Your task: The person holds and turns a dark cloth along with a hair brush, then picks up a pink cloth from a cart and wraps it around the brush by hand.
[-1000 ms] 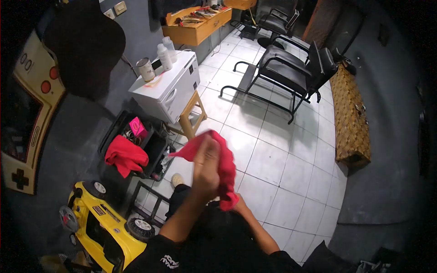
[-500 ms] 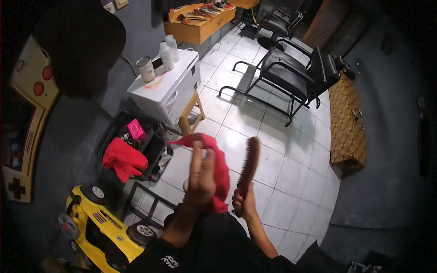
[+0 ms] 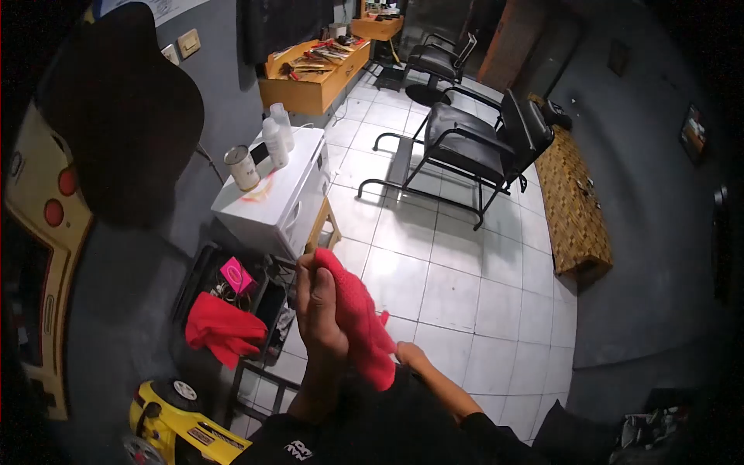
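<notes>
My left hand (image 3: 322, 306) is raised in the lower middle, fingers closed on a bunched red cloth (image 3: 353, 318). The cloth hangs along the palm towards my lap. Close on its right, my right hand (image 3: 409, 356) is closed, with its fingers partly hidden behind the cloth. The curved wooden brush seen in that hand half a second ago is now hidden by the cloth. Another red cloth (image 3: 221, 325) lies over the edge of a black cart (image 3: 271, 314) to the left, beside a pink box (image 3: 235, 275).
A white cabinet (image 3: 271, 205) carries a can (image 3: 242, 168) and bottles (image 3: 274, 142). Black salon chairs (image 3: 469, 139) stand on the tiled floor. A yellow toy car (image 3: 186, 426) is at lower left. A wooden shelf (image 3: 329, 81) holds tools; a woven cabinet (image 3: 577, 209) lines the right wall.
My right hand has moved left and down, taking the brush behind the red cloth. My left hand has turned and brought the cloth close to it. The view has shifted slightly.
</notes>
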Demonstrator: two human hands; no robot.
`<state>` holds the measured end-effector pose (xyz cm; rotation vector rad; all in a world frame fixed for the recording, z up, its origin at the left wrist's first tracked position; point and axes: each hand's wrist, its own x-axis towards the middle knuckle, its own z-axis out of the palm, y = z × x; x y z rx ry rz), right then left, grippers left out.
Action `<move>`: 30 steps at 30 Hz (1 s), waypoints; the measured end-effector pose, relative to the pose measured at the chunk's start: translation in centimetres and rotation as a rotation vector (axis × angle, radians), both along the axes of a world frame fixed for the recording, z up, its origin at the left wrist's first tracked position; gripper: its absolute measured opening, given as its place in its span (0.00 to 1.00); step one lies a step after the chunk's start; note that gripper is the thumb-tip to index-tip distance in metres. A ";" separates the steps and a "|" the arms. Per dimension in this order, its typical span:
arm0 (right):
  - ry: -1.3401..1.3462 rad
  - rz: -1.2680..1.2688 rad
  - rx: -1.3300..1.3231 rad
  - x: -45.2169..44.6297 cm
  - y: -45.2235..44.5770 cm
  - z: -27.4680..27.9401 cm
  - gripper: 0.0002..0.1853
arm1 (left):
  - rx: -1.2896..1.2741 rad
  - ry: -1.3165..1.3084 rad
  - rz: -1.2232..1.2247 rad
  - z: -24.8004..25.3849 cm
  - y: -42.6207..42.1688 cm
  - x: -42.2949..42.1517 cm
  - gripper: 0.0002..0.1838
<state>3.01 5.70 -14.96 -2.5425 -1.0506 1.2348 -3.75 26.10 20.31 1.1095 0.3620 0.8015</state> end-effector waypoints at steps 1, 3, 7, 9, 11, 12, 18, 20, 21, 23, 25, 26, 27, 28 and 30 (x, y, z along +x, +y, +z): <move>-0.009 -0.117 -0.023 0.2 0.0 -0.4 0.29 | 0.150 0.070 0.030 -1.0 1.0 -0.3 0.12; -0.023 -0.354 -0.072 -0.3 -0.7 -2.2 0.34 | 0.402 0.065 0.139 -2.5 1.8 -0.1 0.12; 0.094 -0.869 0.320 1.7 -0.7 -3.2 0.39 | -0.061 0.020 -0.027 -1.9 1.0 0.6 0.13; 0.553 -1.187 0.603 2.5 2.3 7.2 0.38 | -0.130 -0.011 -0.178 -2.1 0.9 1.0 0.13; 0.888 -1.228 0.889 1.8 4.1 14.0 0.36 | 0.019 0.015 -0.128 -4.0 0.6 2.5 0.08; 0.975 -1.120 1.033 1.0 4.7 16.7 0.34 | 0.215 0.048 -0.088 -4.4 0.5 3.1 0.07; 0.178 -0.481 1.078 0.0 9.6 19.3 0.38 | 0.339 0.135 0.017 -4.8 -0.1 6.4 0.11; 0.094 -0.201 0.841 2.4 9.8 13.2 0.37 | 0.350 0.119 0.203 -6.1 0.5 7.3 0.14; 0.118 -0.151 0.626 3.2 9.0 8.3 0.35 | 0.270 0.094 0.186 -6.0 1.1 7.3 0.17; 0.095 0.013 0.277 5.1 6.1 -1.1 0.34 | 0.193 0.076 0.109 -2.9 2.2 6.7 0.24; 0.056 0.013 0.114 6.4 2.1 -9.8 0.34 | 0.057 0.060 0.110 -0.1 2.0 6.6 0.17; 0.050 -0.091 0.083 7.0 0.9 -12.4 0.34 | -0.002 0.031 0.135 0.5 2.0 7.0 0.12; 0.023 -0.147 0.063 7.5 0.5 -10.1 0.33 | 0.059 -0.052 0.178 0.1 2.0 7.3 0.13; 0.000 -0.207 0.040 7.5 -0.3 -5.4 0.31 | 0.062 -0.046 0.216 0.1 1.7 7.4 0.13; -0.037 -0.356 0.221 8.2 -0.8 -1.5 0.30 | 0.068 -0.036 0.287 0.0 1.0 7.8 0.13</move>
